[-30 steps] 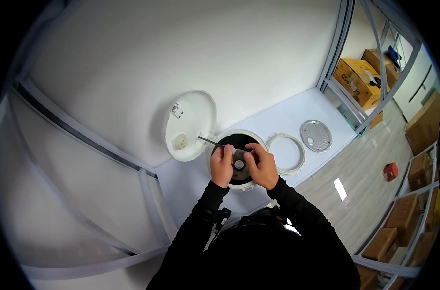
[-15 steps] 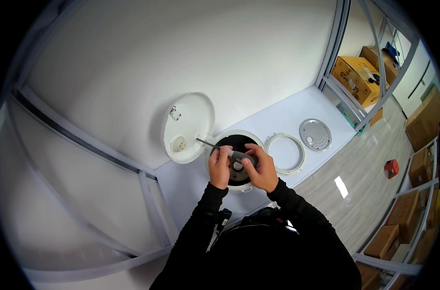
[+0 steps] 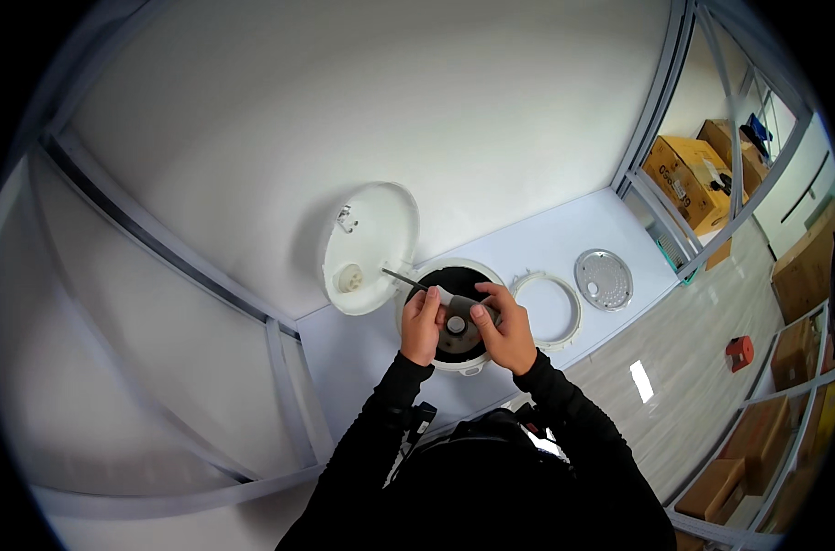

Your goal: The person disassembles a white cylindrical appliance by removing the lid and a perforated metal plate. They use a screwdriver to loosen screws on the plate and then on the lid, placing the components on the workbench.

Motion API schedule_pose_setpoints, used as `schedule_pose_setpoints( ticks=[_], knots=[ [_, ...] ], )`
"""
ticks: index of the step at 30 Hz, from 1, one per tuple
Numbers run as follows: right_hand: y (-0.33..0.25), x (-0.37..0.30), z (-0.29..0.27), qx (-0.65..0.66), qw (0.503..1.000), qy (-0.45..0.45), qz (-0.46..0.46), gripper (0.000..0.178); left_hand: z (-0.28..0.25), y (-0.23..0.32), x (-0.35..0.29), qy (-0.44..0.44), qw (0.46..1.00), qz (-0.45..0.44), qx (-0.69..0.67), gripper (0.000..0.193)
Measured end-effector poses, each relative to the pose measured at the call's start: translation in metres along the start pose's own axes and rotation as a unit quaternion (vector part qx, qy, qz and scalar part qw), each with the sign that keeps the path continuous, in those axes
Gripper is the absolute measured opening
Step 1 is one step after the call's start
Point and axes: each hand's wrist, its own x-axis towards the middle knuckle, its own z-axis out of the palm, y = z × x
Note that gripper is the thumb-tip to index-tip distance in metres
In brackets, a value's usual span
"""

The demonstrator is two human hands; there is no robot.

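Observation:
A screwdriver (image 3: 403,278) with a long thin dark shaft and a thick grey handle is held in both hands over a white rice cooker (image 3: 472,368). My left hand (image 3: 420,329) is closed round its front part, near where the shaft begins. Around the grey handle, my right hand (image 3: 511,332) is closed, thumb on top. The shaft's tip meets the inner side of the raised white lid (image 3: 381,225), low down near the hinge. Inside the cooker the dark cavity shows a round metal piece (image 3: 456,325) in the middle, partly covered by my hands.
A white ring (image 3: 575,329) lies right of the cooker on the pale table (image 3: 344,367). Beyond it is a round perforated metal plate (image 3: 604,280). A white wall rises behind the lid. Cardboard boxes (image 3: 688,184) stand past the grey frame, and a red object (image 3: 739,354) is on the floor.
The whole view has shifted slightly, so the scene sits a little lower and further right. Both hands keep their hold on the screwdriver, its tip still at the lid.

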Motion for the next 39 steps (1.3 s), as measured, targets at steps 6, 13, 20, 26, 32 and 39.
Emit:
schedule_pose_setpoints(
  ticks=[6, 13, 20, 26, 32, 39],
  knots=[
    [0.003, 0.011, 0.000, -0.046, 0.976, 0.023, -0.213, 0.040, -0.001, 0.000, 0.000, 0.023, 1.000, 0.015, -0.006, 0.039],
    [-0.012, 0.007, -0.003, 0.095, 0.992, -0.016, 0.084, 0.037, 0.006, 0.004, -0.004, 0.043, 0.999, 0.023, -0.003, 0.041],
    [-0.016, 0.013, -0.006, -0.107, 0.951, -0.047, -0.285, 0.038, 0.007, 0.003, -0.005, 0.032, 0.998, 0.051, -0.006, 0.036],
    [-0.014, 0.005, -0.002, 0.027, 0.999, -0.031, 0.012, 0.048, 0.015, 0.006, -0.008, 0.053, 0.995, 0.077, 0.038, 0.038],
    [0.003, 0.009, -0.002, -0.029, 0.991, -0.030, -0.130, 0.046, 0.002, -0.005, -0.002, 0.040, 0.996, 0.066, 0.055, 0.043],
    [-0.014, 0.006, -0.004, 0.069, 0.992, -0.043, 0.096, 0.052, 0.009, -0.005, 0.000, 0.057, 0.990, 0.084, 0.095, 0.043]
  ],
)
